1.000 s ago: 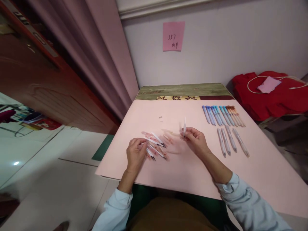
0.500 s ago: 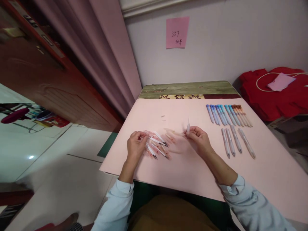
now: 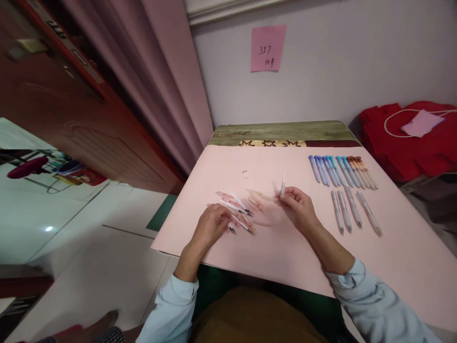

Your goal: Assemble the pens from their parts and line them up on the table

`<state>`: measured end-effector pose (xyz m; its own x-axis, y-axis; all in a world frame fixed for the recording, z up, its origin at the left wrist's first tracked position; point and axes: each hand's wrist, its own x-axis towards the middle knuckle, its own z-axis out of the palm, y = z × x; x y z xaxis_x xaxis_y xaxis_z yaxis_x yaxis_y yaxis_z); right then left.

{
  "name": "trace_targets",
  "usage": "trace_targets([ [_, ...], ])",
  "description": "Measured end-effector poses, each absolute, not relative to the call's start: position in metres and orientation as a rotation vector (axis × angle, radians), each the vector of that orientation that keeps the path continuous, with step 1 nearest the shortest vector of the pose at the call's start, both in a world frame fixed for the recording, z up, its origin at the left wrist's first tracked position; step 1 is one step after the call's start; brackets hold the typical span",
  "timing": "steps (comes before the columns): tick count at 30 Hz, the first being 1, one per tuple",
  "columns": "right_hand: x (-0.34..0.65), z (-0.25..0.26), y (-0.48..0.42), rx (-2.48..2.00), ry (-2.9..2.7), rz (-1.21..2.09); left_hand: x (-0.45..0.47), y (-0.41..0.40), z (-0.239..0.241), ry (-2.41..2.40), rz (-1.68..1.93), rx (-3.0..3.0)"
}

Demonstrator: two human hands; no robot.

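My right hand [image 3: 299, 207] pinches a slim whitish pen part [image 3: 283, 185], its thin end pointing up. My left hand [image 3: 213, 225] is over the left side of a loose pile, thumb and fingers drawn together; what lies between them is hidden. In that pile are white pen refills with dark tips [image 3: 243, 224] and clear pinkish pen barrels [image 3: 255, 204]. A few pale barrel pieces lie between the pile and my right hand, partly blurred.
At the right, a row of blue, teal and brown pens [image 3: 335, 171] lies on the pink table sheet [image 3: 285, 257]. Several whitish pens [image 3: 344, 212] lie nearer. Tiny bits [image 3: 244, 171] lie beyond the pile. A red cloth bundle [image 3: 403, 147] sits beyond the table's right edge.
My left hand has moved right and nearer to me, onto the pile. The pen part in my right hand now stands more plainly upright. The view has shifted slightly.
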<state>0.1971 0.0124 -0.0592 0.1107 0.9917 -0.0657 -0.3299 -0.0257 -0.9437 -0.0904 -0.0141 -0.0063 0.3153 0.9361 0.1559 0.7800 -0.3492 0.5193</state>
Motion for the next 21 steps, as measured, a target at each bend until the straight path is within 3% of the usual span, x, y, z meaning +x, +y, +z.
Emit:
trace_targets([
  [14,0.197,-0.058,0.012,-1.039,-0.819,1.295,-0.086,-0.017,0.001,1.630,0.724,2.289],
  [21,0.196,-0.058,0.012,-1.044,-0.846,1.298,-0.053,-0.037,-0.011,1.188,0.724,2.537],
])
